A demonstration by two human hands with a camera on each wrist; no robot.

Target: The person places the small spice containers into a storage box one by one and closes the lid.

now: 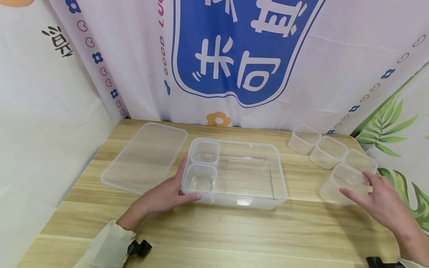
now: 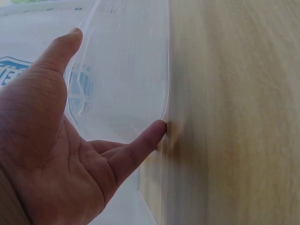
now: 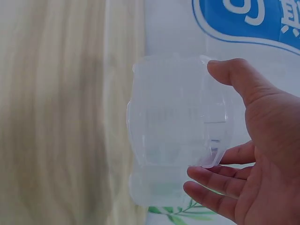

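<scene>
A large clear rectangular plastic container sits on the table. Two small clear boxes, a rear one and a front one, stand inside along its left end. My left hand holds the large container's front left corner, thumb along the front and fingers at the left side. At the right, my right hand grips a small clear box between thumb and fingers. Whether that box is lifted or resting on the table I cannot tell. Its open top faces up.
Behind the gripped box, three more small clear boxes, including a middle one, run diagonally toward the back edge. A flat translucent lid lies left of the large container. A printed cloth hangs behind the wooden table.
</scene>
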